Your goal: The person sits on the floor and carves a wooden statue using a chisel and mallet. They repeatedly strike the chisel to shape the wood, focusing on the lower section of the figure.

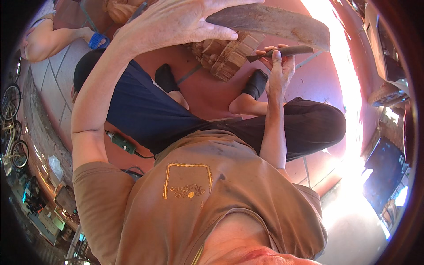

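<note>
My left hand reaches across the top of the view, its thumb and fingers around the narrow end of a long, curved, flat wooden mallet. The mallet's broad end extends to the right, above my right hand. The fingers of that hand are closed around a chisel with a dark handle, its blade pointing left. Below the mallet, a carved block of reddish-brown wood rests on the floor between my feet. My left hand and the mallet hide part of the carving.
Reddish tiles lie under my crossed legs. A green power tool with a cord is on the floor beside my left thigh. Another person's leg with a blue sandal shows at upper left, near an orange-brown wooden piece. Bicycles stand far left.
</note>
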`<state>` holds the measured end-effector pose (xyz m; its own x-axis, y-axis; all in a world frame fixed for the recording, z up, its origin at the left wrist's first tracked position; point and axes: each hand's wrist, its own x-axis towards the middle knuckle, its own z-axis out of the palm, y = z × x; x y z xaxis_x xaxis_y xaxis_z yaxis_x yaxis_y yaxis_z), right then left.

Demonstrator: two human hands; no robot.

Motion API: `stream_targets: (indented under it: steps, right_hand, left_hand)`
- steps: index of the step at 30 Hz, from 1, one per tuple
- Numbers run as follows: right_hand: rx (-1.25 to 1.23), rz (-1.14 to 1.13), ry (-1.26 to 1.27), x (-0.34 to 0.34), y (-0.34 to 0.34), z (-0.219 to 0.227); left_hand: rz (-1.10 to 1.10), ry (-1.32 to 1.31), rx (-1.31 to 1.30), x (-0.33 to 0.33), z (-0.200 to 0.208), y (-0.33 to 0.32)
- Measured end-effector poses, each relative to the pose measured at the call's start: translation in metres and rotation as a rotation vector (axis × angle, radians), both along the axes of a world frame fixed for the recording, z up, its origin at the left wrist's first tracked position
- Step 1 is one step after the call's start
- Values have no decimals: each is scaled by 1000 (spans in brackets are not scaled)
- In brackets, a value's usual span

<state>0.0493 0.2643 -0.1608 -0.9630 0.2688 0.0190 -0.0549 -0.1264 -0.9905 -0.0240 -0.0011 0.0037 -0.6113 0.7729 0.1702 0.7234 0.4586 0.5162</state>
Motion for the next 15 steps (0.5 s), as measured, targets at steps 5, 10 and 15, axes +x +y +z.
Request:
stream_targets:
  steps: [5, 10, 15]
  right_hand:
    - [81, 78, 16, -3, -1, 9]
    - [209, 69, -4, -1, -12, 18]
    - [263, 66, 31, 2, -4, 3]
  left_hand:
    - [-50, 53, 84, -2, -5, 6]
    - [-63, 56, 107, 4, 2, 8]
    - [25, 7, -16, 1, -11, 4]
